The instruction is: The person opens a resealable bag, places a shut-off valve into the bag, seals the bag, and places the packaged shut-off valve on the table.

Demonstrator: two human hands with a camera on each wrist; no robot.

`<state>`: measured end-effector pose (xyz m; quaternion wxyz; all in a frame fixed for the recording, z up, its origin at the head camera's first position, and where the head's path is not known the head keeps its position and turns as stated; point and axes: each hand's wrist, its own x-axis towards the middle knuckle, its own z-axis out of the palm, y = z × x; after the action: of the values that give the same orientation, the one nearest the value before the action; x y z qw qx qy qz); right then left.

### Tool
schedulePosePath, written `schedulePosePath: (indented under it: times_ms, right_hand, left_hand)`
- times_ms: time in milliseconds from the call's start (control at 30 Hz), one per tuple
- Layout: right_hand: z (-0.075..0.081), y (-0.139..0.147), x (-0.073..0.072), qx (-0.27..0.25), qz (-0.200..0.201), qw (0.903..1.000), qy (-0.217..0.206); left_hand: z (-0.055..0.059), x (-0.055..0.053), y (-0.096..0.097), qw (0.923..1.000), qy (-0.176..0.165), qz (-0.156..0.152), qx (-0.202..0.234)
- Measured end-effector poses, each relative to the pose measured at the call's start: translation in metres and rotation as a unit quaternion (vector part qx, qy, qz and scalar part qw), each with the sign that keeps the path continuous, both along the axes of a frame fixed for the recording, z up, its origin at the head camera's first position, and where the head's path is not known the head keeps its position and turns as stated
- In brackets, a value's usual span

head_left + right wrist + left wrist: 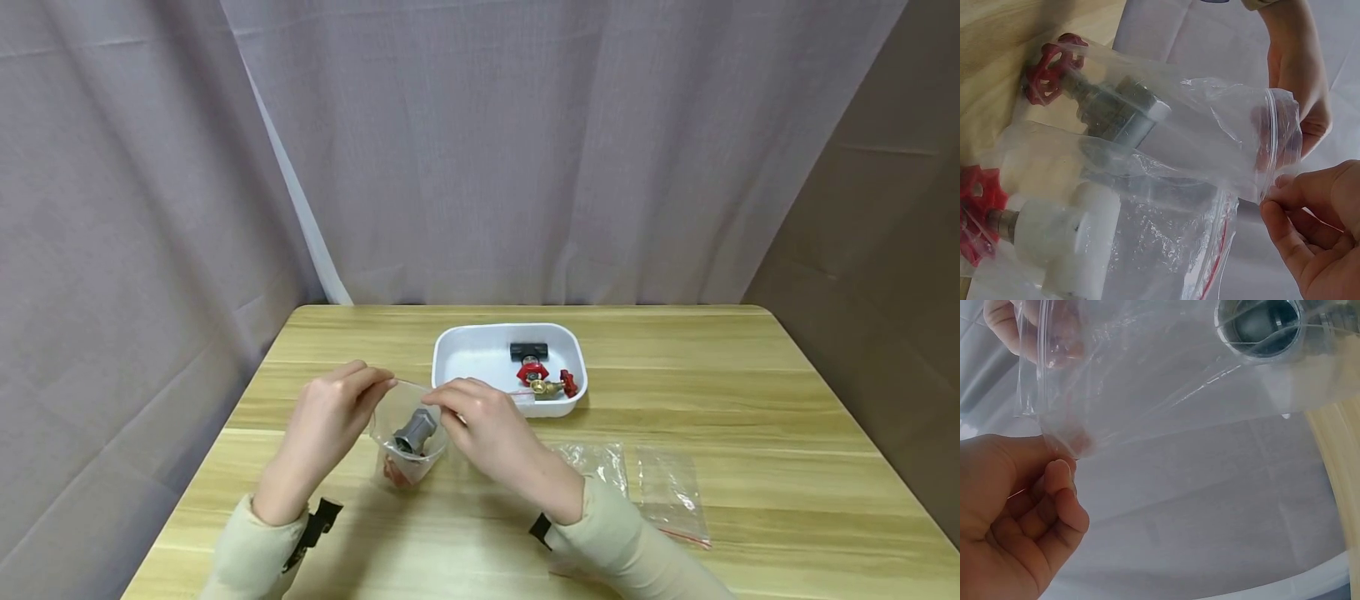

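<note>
- Bag of clear zip-top plastic (1210,137): mouth pinched by left hand (333,414), right hand (487,425).
- Valve of grey metal with red handwheel (415,431): inside; weight could break slack pinch.

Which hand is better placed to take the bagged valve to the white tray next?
Probably the right hand: it pinches one side of the clear bag's top edge and is nearer the white tray. The left hand pinches the opposite side, farther from the tray.
</note>
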<state>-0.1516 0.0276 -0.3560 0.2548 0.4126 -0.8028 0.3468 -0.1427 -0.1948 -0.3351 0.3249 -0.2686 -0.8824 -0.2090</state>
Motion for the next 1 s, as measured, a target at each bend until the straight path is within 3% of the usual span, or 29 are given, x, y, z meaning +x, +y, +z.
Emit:
schedulePosePath:
  times_ms: [300,500,700,867,1000]
  right_hand:
    - [-0.005,0.003,-0.004,-0.01,-0.016,0.9997,-0.018]
    - [-0.009,0.005,-0.006,-0.014,-0.028,0.999,-0.032]
    - [-0.012,0.005,-0.008,-0.016,-0.03,0.9985,-0.043]
    - [-0.013,0.004,-0.009,-0.017,-0.023,0.9987,-0.042]
    - [-0.014,0.003,-0.009,-0.024,-0.017,0.999,-0.032]
  left_hand:
    - [0.002,-0.005,0.003,0.9996,-0.028,0.004,-0.004]
    - [-0.004,-0.002,0.006,0.9994,-0.026,0.014,-0.016]
    - [-0.013,0.011,0.004,0.9981,-0.052,0.021,-0.027]
    - [-0.016,0.029,0.0,0.9916,-0.117,0.043,-0.032]
    - [-0.015,0.043,-0.003,0.9849,-0.165,0.053,-0.008]
